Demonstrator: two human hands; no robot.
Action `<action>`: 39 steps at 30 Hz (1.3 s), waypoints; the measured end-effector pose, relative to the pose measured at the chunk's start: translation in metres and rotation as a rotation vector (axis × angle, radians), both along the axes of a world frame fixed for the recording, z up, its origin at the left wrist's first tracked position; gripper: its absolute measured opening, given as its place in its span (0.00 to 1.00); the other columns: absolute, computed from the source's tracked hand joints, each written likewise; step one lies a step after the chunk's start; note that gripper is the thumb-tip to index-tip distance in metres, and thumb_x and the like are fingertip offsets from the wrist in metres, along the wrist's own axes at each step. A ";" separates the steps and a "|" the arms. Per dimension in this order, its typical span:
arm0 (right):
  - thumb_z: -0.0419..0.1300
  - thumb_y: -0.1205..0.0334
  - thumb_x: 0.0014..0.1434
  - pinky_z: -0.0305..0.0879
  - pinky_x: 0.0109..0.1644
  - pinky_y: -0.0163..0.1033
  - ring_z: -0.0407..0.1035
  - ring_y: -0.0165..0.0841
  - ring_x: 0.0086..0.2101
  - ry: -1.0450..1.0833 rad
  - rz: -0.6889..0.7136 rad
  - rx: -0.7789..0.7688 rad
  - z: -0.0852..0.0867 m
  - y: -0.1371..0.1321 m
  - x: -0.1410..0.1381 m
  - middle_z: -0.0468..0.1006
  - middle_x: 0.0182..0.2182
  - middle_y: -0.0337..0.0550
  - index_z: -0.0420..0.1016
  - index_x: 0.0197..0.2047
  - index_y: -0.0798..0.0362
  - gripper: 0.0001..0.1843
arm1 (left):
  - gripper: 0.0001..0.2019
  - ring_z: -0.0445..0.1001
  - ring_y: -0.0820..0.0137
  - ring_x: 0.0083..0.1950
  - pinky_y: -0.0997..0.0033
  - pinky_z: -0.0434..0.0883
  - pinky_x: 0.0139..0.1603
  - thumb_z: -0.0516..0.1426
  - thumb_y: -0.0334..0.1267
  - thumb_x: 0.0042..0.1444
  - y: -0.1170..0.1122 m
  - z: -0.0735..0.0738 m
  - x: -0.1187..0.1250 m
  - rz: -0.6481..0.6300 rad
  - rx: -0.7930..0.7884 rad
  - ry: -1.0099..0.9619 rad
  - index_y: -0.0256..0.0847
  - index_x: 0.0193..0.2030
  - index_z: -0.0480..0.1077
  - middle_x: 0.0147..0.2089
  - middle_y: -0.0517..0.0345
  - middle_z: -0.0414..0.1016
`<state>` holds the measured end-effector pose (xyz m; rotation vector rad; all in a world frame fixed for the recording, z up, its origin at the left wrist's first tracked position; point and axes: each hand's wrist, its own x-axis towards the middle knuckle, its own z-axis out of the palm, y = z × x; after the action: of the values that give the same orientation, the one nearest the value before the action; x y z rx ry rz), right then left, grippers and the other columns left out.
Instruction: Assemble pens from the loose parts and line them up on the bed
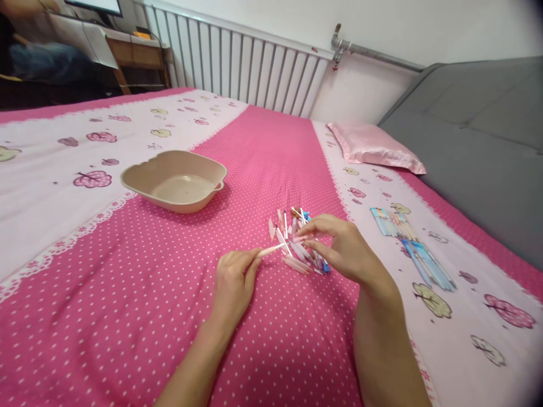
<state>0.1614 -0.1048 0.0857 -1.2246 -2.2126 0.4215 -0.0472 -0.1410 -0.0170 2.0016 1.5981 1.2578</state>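
Observation:
Between the thumb and fingers of my left hand is a slim pen, its peach-coloured barrel ending in a thin white stick that points at the pile. Over the right side of the pile, my right hand has its thumb and fingers closed around a small translucent pink pen part; its exact kind is hard to make out. Below both hands a loose pile of pens and pen parts, pink, white and blue, lies on the pink dotted bedspread. My right fingers cover some of it.
A beige plastic basin stands left of the pile. Clear packs of pens lie to the right. Farther back are a pink pillow, a grey headboard and a white radiator. Another person's leg shows near a desk.

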 end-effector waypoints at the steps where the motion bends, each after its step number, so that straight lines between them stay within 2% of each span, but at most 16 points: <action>1: 0.59 0.71 0.54 0.64 0.44 0.40 0.71 0.34 0.38 0.012 -0.024 -0.002 0.000 0.000 0.002 0.78 0.35 0.43 0.77 0.36 0.53 0.07 | 0.12 0.74 0.63 0.40 0.61 0.67 0.44 0.53 0.37 0.60 0.000 0.000 0.000 0.002 -0.011 -0.011 0.38 0.45 0.75 0.39 0.52 0.80; 4: 0.62 0.65 0.53 0.65 0.44 0.39 0.72 0.34 0.37 0.115 -0.171 -0.023 -0.006 0.007 0.007 0.79 0.34 0.41 0.78 0.35 0.52 0.06 | 0.13 0.74 0.63 0.40 0.60 0.67 0.44 0.53 0.39 0.60 -0.001 0.003 0.000 0.018 -0.055 -0.049 0.38 0.45 0.75 0.39 0.52 0.80; 7: 0.62 0.61 0.52 0.66 0.42 0.38 0.73 0.34 0.35 0.209 -0.423 -0.036 -0.024 0.023 0.013 0.80 0.33 0.42 0.78 0.37 0.52 0.08 | 0.15 0.75 0.62 0.40 0.60 0.69 0.44 0.52 0.41 0.60 -0.002 0.006 0.000 0.043 -0.123 -0.133 0.37 0.46 0.75 0.40 0.50 0.80; 11: 0.60 0.59 0.52 0.64 0.37 0.37 0.74 0.36 0.33 -0.009 -0.695 -0.144 -0.052 0.048 0.018 0.81 0.32 0.45 0.79 0.39 0.54 0.12 | 0.16 0.77 0.61 0.43 0.61 0.71 0.45 0.52 0.45 0.60 -0.002 0.010 0.002 0.033 -0.220 -0.259 0.38 0.47 0.73 0.44 0.49 0.79; 13: 0.61 0.58 0.51 0.64 0.35 0.37 0.75 0.38 0.33 -0.073 -0.742 -0.174 -0.063 0.055 0.018 0.81 0.31 0.46 0.80 0.38 0.54 0.13 | 0.17 0.77 0.61 0.44 0.61 0.71 0.44 0.52 0.46 0.59 -0.002 0.012 0.002 0.027 -0.252 -0.309 0.37 0.46 0.73 0.43 0.49 0.80; 16: 0.61 0.56 0.50 0.63 0.34 0.37 0.75 0.39 0.33 -0.083 -0.726 -0.198 -0.073 0.059 0.016 0.81 0.30 0.46 0.80 0.37 0.52 0.13 | 0.17 0.77 0.61 0.45 0.62 0.72 0.44 0.54 0.47 0.58 -0.002 0.013 0.003 0.023 -0.279 -0.367 0.37 0.46 0.72 0.43 0.48 0.80; 20: 0.60 0.53 0.51 0.64 0.36 0.37 0.75 0.39 0.35 -0.048 -0.705 -0.200 -0.074 0.058 0.017 0.82 0.33 0.46 0.80 0.36 0.52 0.14 | 0.17 0.78 0.61 0.44 0.62 0.72 0.43 0.55 0.47 0.56 -0.001 0.011 0.004 0.030 -0.322 -0.406 0.37 0.45 0.72 0.42 0.48 0.80; 25: 0.58 0.62 0.52 0.66 0.39 0.38 0.75 0.36 0.35 0.036 -0.708 -0.176 -0.067 0.050 0.026 0.82 0.34 0.46 0.79 0.39 0.53 0.12 | 0.19 0.78 0.63 0.37 0.65 0.71 0.38 0.57 0.49 0.53 0.003 0.003 0.004 0.043 -0.380 -0.458 0.36 0.45 0.72 0.37 0.50 0.80; 29: 0.58 0.66 0.51 0.66 0.36 0.36 0.75 0.34 0.31 0.100 -0.599 -0.219 -0.065 0.040 0.023 0.81 0.31 0.43 0.79 0.37 0.53 0.12 | 0.19 0.76 0.67 0.32 0.69 0.69 0.36 0.59 0.49 0.51 0.007 -0.004 0.003 -0.016 -0.409 -0.611 0.34 0.43 0.71 0.30 0.53 0.79; 32: 0.58 0.67 0.52 0.66 0.35 0.35 0.75 0.32 0.28 0.161 -0.474 -0.261 -0.062 0.032 0.014 0.81 0.29 0.41 0.80 0.37 0.52 0.10 | 0.21 0.76 0.68 0.32 0.70 0.69 0.36 0.60 0.50 0.49 0.009 -0.007 0.003 -0.074 -0.437 -0.735 0.34 0.43 0.70 0.31 0.51 0.79; 35: 0.59 0.67 0.51 0.66 0.35 0.36 0.74 0.32 0.27 0.212 -0.369 -0.294 -0.058 0.027 0.006 0.81 0.27 0.42 0.80 0.35 0.53 0.09 | 0.24 0.76 0.69 0.33 0.70 0.69 0.38 0.59 0.51 0.49 0.010 -0.008 0.003 -0.093 -0.451 -0.721 0.33 0.45 0.70 0.35 0.47 0.80; 39: 0.59 0.68 0.51 0.67 0.36 0.37 0.75 0.34 0.28 0.273 -0.314 -0.297 -0.056 0.024 -0.004 0.81 0.27 0.44 0.80 0.34 0.54 0.09 | 0.23 0.75 0.70 0.32 0.70 0.69 0.37 0.58 0.51 0.50 0.009 -0.003 0.005 -0.124 -0.461 -0.692 0.32 0.45 0.69 0.35 0.46 0.80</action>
<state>0.1573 -0.0813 0.0299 -1.5368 -1.7340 0.7573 -0.0422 -0.1318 -0.0204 1.1819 1.2422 1.2074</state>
